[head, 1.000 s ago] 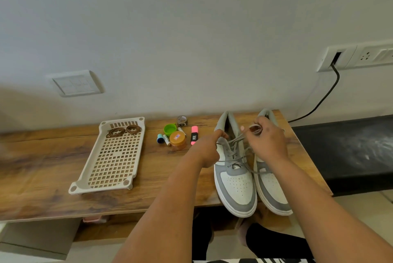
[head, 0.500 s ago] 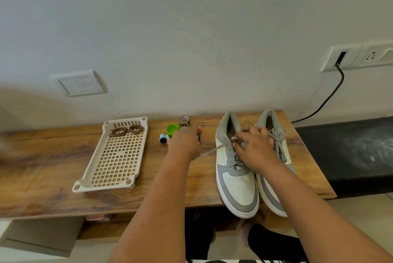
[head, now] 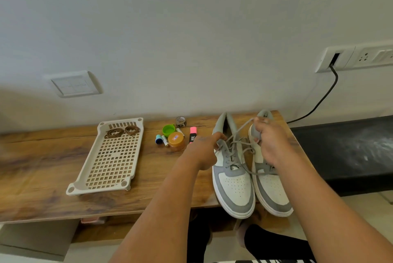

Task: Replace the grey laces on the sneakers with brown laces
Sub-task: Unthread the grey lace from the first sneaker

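At the frame's center right, the left hand (head: 203, 152) steadies the left sneaker (head: 232, 177) at its collar while the right hand (head: 269, 141) pinches its grey lace (head: 240, 130), apparently to unthread it; the brown laces (head: 122, 131) wait in the tray (head: 93, 156) at left.

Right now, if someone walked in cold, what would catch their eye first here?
Probably the two hands at the grey and white sneakers on the table's right end: the right hand pulls a grey lace up and away while the left hand grips the shoe's side. Next, the beige tray to the left, with coiled brown laces at its far end.
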The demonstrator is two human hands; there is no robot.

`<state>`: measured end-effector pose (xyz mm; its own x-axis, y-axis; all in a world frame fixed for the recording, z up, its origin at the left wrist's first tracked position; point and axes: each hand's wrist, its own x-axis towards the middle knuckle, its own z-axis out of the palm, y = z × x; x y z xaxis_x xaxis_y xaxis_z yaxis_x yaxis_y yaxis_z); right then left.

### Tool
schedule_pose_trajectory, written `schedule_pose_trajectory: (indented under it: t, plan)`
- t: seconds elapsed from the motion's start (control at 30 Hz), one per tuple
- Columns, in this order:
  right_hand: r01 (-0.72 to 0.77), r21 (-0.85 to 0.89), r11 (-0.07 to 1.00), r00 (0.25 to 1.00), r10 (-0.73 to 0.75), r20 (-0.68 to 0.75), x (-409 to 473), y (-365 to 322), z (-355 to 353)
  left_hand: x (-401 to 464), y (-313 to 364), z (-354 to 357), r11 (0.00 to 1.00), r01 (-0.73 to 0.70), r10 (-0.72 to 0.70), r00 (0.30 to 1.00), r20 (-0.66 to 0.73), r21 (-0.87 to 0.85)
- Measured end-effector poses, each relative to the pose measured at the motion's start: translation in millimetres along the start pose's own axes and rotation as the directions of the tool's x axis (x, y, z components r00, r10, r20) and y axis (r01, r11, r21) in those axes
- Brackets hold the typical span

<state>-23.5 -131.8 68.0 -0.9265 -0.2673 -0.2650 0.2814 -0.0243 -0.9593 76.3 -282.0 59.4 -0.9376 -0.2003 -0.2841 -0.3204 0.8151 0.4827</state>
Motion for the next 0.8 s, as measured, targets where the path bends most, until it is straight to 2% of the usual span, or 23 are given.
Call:
schedule_pose_trajectory:
  t: [0.03,0.07,0.1,0.13,0.17,0.2,0.23,0.27,0.3,0.37,0.43,0.5,0.57,0.63,0.7,0.73,0.8]
  plan:
    - [-0.013,0.133,0.991,0.999,0.018,-0.038,1,-6,-4,0,0,0,1.0,0.002,-0.002,1.0,0.002,0.001]
    - [0.008,0.168,0.986,0.997,0.005,-0.077,1,-9,-7,0,0,0,1.0,0.005,-0.005,1.0,0.008,-0.006]
    - [0.058,0.066,0.996,0.992,-0.05,-0.118,1,-8,-9,0,0,0,1.0,0.009,-0.009,1.0,0.013,-0.015]
    - [0.138,-0.188,0.972,0.977,-0.165,-0.135,1,-5,-12,0,0,0,1.0,0.014,-0.013,1.0,0.013,-0.024]
    - [0.225,-0.506,0.833,0.943,-0.316,-0.102,0,2,-15,0,1,-1,0.999,0.017,-0.016,1.0,0.011,-0.034]
    - [0.302,-0.731,0.612,0.888,-0.459,-0.017,1,9,-18,1,1,-1,0.999,0.018,-0.018,1.0,0.009,-0.044]
    - [0.368,-0.833,0.413,0.827,-0.555,0.09,1,14,-17,1,2,-1,0.999,0.017,-0.017,1.0,0.006,-0.049]
    - [0.419,-0.855,0.307,0.795,-0.579,0.181,-2,17,-13,1,2,-1,0.999,0.015,-0.015,1.0,0.003,-0.052]
    - [0.454,-0.852,0.262,0.794,-0.553,0.252,-5,18,-8,0,2,0,0.998,0.012,-0.012,1.0,0.0,-0.056]
    - [0.467,-0.859,0.209,0.832,-0.434,0.347,-6,30,2,0,1,0,0.998,0.007,-0.007,1.0,-0.002,-0.069]
    - [0.477,-0.862,0.169,0.84,-0.374,0.392,-7,40,9,-1,-1,0,0.997,0.003,-0.003,1.0,-0.001,-0.079]
    - [0.488,-0.839,0.243,0.842,-0.385,0.378,-7,44,10,-3,-2,0,0.996,0.0,0.0,1.0,0.0,-0.086]
    - [0.445,-0.803,0.396,0.876,-0.377,0.3,-6,37,9,-3,-3,-1,0.996,-0.002,0.003,1.0,0.006,-0.086]
    - [0.363,-0.71,0.603,0.924,-0.329,0.193,0,26,4,-2,-3,-1,0.996,-0.004,0.005,1.0,0.008,-0.088]
    - [0.27,-0.473,0.839,0.96,-0.272,0.065,4,11,-4,-1,-2,-1,0.994,-0.003,0.004,1.0,0.009,-0.105]
    - [0.229,-0.319,0.92,0.971,-0.24,0.002,5,4,-9,-1,-2,-1,0.994,-0.002,0.003,1.0,0.009,-0.112]
    - [0.173,0.003,0.985,0.981,-0.172,-0.088,7,-10,-19,0,-2,-1,0.995,-0.002,0.003,1.0,0.006,-0.102]
